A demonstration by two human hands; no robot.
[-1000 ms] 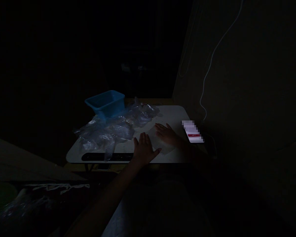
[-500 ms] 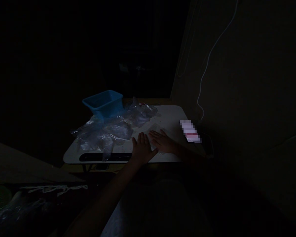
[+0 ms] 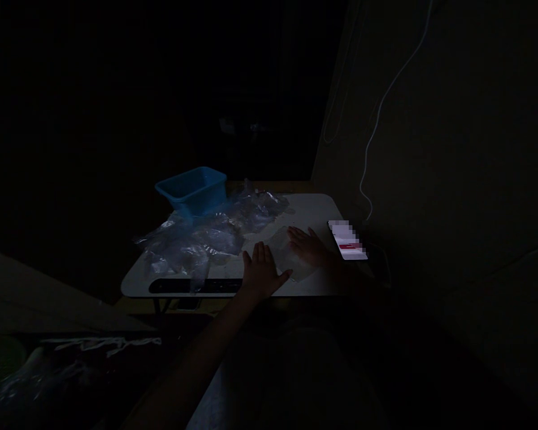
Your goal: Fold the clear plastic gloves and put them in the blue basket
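A clear plastic bag point(image 3: 283, 249) lies flat on the white table point(image 3: 311, 206), hard to make out in the dim light. Over its left edge my left hand point(image 3: 260, 275) rests palm down, thumb and fingers spread. My right hand point(image 3: 310, 248) is on the right part of the bag, fingers stretched out and slightly blurred. Neither hand grips anything. To the left of them spreads a crumpled heap of clear plastic bags point(image 3: 179, 248).
A blue plastic basin point(image 3: 201, 200) stands behind the heap at the table's back left. A lit phone point(image 3: 347, 240) lies by the right edge. A white cable point(image 3: 376, 119) hangs along the right wall. Another plastic pile point(image 3: 31, 382) sits low at left.
My right hand has slid to the right across the bag, away from my left hand, uncovering more of the plastic. My left hand has stayed nearly in place.
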